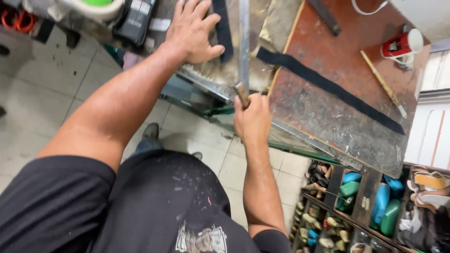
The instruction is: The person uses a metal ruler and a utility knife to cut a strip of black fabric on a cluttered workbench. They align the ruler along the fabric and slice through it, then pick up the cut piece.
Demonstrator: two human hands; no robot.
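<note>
While the left hand point(193, 32) lies flat, fingers spread, on a dark strip point(223, 29) near the bench's point(328, 112) front edge, the right hand point(253, 119) is just off that edge, fingers clamped on a wooden-handled knife point(242, 95). Its blade runs along a metal ruler point(243, 42); a longer black strip point(328, 89) crosses the bench toward its right corner.

wooden-handled knife point(242, 93), black strip point(223, 28) on bench

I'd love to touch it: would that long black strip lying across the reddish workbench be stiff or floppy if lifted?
The long black strip looks thin and lies flat against the reddish workbench, so it would probably droop when lifted. It seems light. Its matte, fabric-like surface suggests it would not be slippery.
</note>
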